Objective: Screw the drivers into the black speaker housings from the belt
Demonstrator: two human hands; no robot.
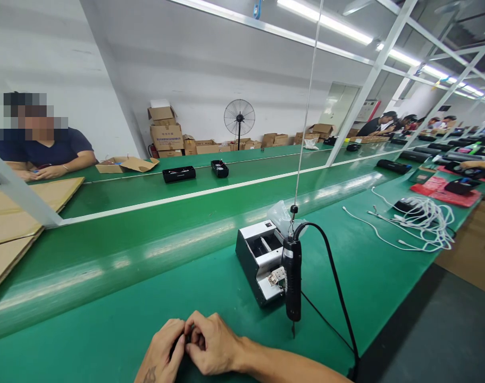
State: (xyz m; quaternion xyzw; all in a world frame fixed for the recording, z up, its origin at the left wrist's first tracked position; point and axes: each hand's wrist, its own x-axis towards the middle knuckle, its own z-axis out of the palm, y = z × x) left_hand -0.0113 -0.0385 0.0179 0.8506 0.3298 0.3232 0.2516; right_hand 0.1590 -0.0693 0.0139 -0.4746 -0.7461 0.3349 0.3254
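Both hands meet at the near edge of the green counter (107,330). Left hand (162,348) curled, fingers pressed against the right; right hand (210,343) curled too, fingertips tucked in toward the left. A small dark thing (187,337) shows in the gap between them, seemingly pinched; too hidden to tell what it is. Just beyond and right, an electric screwdriver (292,282) hangs upright on a cord, tip just above the counter. Beside it, touching or nearly so, sits a silver box-shaped device (258,255). Farther right, a tangle of white cables (421,218). Across the belt, a person in a dark shirt (47,149) sits by cardboard sheets (23,213).
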